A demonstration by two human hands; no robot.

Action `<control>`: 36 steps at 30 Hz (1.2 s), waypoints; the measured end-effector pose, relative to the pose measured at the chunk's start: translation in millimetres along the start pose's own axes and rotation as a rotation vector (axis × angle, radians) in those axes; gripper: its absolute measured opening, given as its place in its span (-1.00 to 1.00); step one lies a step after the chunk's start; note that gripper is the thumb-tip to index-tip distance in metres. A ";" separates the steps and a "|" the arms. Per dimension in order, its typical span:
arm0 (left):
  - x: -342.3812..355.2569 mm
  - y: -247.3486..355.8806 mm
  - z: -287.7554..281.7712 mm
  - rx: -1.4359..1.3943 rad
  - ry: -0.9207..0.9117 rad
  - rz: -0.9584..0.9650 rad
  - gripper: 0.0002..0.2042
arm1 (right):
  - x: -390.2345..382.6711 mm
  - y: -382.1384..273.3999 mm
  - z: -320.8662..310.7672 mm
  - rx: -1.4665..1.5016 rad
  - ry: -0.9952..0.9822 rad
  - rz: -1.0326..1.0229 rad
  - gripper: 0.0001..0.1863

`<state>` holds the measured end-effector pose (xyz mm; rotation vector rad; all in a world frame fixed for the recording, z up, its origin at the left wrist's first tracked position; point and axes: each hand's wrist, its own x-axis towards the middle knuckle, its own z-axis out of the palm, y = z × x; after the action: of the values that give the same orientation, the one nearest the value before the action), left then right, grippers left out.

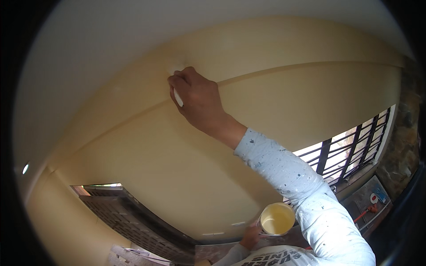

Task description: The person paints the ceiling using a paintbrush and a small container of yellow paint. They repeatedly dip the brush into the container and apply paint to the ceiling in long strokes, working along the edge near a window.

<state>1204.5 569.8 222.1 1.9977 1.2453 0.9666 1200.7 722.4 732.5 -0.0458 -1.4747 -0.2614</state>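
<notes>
High on the pale yellow wall, my right hand is closed round a paintbrush, its white handle showing below the fingers. The brush's pale head is mostly hidden behind my knuckles, against the band just above a horizontal ledge. Lower down, my left hand grips the side of a small bucket in front of my body. Pale yellow paint lies inside it. Paint specks dot my light right sleeve.
A white ceiling curves overhead. At the right is a window with dark bars beside a stone-clad strip. Below it, a surface holds an orange-handled tool and a roll of tape. A dark slatted shutter stands lower left.
</notes>
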 end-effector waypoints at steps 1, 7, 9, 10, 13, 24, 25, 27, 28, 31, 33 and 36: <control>2.5 2.8 0.4 -0.100 -0.004 -0.064 -0.29 | 2.1 2.5 5.6 0.022 0.000 -0.007 -0.82; -3.2 6.0 8.3 -0.598 0.100 -0.422 -0.37 | 7.8 32.9 -65.7 0.205 0.267 0.217 -0.87; -8.2 14.1 2.9 -0.494 0.066 -0.358 -0.36 | 1.8 68.4 -111.8 0.135 0.334 0.291 -0.87; -10.1 13.9 2.8 -0.478 0.059 -0.322 -0.36 | 0.8 85.8 -138.0 0.119 0.349 0.357 -0.86; -13.7 -1.8 9.8 -0.567 0.062 -0.268 -0.36 | 11.3 105.5 -207.4 0.075 0.426 0.565 -0.84; 26.9 -13.1 27.3 -0.159 -0.074 -0.083 -0.37 | -162.0 17.1 -352.3 0.524 0.543 0.955 -0.64; 32.8 -8.7 34.1 -0.380 -0.046 -0.150 -0.37 | -186.3 4.9 -367.5 0.494 0.502 1.052 -0.65; 50.5 9.5 44.1 -0.942 0.038 -0.324 -0.37 | -229.1 -14.2 -395.6 0.368 0.464 1.180 -0.72; 57.8 19.9 48.1 -1.281 0.093 -0.450 -0.37 | -250.6 -20.4 -412.1 0.334 0.456 1.261 -0.72; 74.5 30.6 51.3 -0.932 -0.045 -0.426 -0.36 | -275.5 -47.4 -447.4 0.262 0.355 1.465 -0.76; 91.5 39.5 63.6 -1.163 0.079 -0.716 -0.36 | -298.0 -59.8 -467.1 0.206 0.293 1.512 -0.81; 93.6 48.0 70.6 -1.021 -0.013 -0.559 -0.45 | -304.8 -72.2 -482.2 0.188 0.154 1.590 -0.79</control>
<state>1313.8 629.5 245.1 0.8083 0.9150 0.9920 1634.8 605.3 374.0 -0.9616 -0.9340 1.1261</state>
